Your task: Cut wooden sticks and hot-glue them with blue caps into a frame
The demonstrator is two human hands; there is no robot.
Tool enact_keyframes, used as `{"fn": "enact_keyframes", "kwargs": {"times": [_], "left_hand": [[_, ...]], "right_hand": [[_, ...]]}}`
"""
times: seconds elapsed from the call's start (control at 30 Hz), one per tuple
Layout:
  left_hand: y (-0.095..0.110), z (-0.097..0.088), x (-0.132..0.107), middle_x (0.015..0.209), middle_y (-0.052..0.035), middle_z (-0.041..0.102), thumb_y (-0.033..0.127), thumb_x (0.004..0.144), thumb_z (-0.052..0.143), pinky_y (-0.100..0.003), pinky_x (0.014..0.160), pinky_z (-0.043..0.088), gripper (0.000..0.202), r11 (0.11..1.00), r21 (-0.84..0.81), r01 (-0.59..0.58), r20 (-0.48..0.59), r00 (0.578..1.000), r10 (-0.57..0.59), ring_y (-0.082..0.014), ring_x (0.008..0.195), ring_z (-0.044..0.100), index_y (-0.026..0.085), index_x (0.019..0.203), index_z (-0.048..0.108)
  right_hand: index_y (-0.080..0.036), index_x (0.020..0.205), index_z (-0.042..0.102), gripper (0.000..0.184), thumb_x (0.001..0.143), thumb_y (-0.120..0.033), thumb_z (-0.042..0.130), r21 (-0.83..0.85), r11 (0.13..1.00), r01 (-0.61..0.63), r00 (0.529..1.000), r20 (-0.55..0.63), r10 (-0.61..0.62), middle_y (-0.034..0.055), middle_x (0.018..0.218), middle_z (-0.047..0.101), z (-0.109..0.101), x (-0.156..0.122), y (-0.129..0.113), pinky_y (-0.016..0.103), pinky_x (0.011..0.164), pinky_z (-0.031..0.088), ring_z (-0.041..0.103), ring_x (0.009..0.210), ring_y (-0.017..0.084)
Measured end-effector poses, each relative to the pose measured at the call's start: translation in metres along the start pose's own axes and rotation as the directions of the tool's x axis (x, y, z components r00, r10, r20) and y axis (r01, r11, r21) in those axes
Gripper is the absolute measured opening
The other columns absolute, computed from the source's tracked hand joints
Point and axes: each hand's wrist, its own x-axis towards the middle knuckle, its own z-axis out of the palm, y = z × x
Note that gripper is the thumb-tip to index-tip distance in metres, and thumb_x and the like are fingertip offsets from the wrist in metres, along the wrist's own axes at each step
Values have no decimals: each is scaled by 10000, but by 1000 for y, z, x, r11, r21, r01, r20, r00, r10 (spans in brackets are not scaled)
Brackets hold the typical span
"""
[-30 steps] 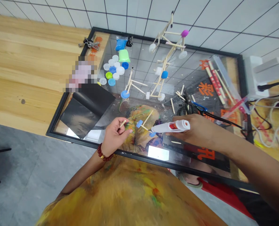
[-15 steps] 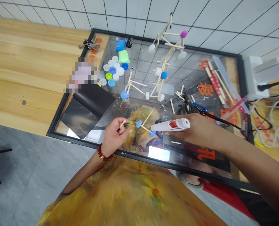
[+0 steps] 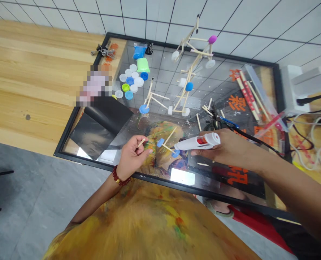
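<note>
My right hand [image 3: 217, 148] is wrapped around a white glue gun [image 3: 195, 142], its nozzle pointing left. The nozzle tip is close to a small frame of wooden sticks [image 3: 169, 147] with two blue caps [image 3: 160, 142] for wheels; whether they touch I cannot tell. One stick of the frame slants up and away. My left hand [image 3: 134, 153], left of the frame, pinches a short wooden stick [image 3: 141, 143]. Behind them stands another stick piece [image 3: 151, 98] with a blue cap at its base.
Finished-looking stick models [image 3: 189, 86] with white caps and coloured clay stand at the back. Loose bottle caps [image 3: 129, 95] and clay packs [image 3: 142, 65] lie left of them. Right are cut sticks [image 3: 198, 122], pliers [image 3: 216, 117], a clear box [image 3: 265, 97] and cables [image 3: 316, 122].
The glue gun and my right hand have shifted and tilted slightly, its rear end a little higher and to the right. My left hand stays still with its stick.
</note>
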Motion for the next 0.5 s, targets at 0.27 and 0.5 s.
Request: {"fn": "enact_keyframes", "kwargs": {"times": [0.27, 0.5], "left_hand": [[0, 0, 0, 588, 104, 276, 214, 766, 678, -192, 561, 285, 288, 1000, 14, -1, -1, 1000, 1, -63, 527, 286, 188, 1024, 550], [-3, -1, 0, 590, 102, 282, 218, 771, 680, -193, 574, 297, 289, 1000, 17, -24, 2, 1000, 24, -65, 532, 295, 194, 1030, 554]], "right_hand": [[-210, 764, 621, 224, 804, -416, 543, -50, 999, 18, 1000, -11, -19, 52, 722, 698, -3, -1, -3, 265, 579, 418, 628, 616, 179], [-219, 704, 549, 223, 809, -416, 555, -56, 998, 33, 999, -2, -34, 27, 636, 651, -2, 1, -2, 256, 541, 386, 576, 537, 152]]}}
